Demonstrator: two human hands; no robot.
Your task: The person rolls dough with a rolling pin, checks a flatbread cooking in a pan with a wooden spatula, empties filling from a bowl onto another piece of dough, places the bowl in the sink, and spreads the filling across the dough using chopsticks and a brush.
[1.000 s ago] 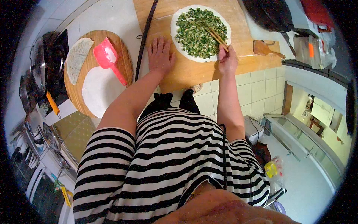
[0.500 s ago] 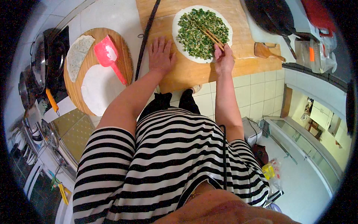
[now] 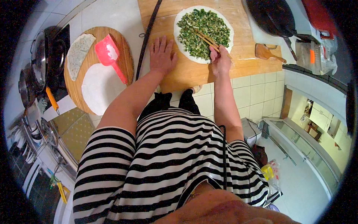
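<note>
A thin round sheet of dough (image 3: 185, 55) lies on the large wooden board (image 3: 194, 74). Chopped green filling (image 3: 203, 28) is spread over it nearly to the rim. My right hand (image 3: 221, 61) is closed around a pair of chopsticks (image 3: 207, 40), whose tips rest in the filling left of its middle. Left of the dough, my left hand (image 3: 163, 56) lies flat on the board with its fingers spread, touching only the wood.
On the left, a round wooden board (image 3: 127, 56) carries a red scoop (image 3: 108, 50) with white powder, a folded filled flatbread (image 3: 80, 56) and a plain dough round (image 3: 100, 89). A wooden spatula (image 3: 264, 52) lies at right, near a black pan (image 3: 270, 16). A dark rod (image 3: 145, 41) runs along the board's left edge.
My right hand and the chopsticks have shifted slightly left across the filling. My left hand stays in place on the board.
</note>
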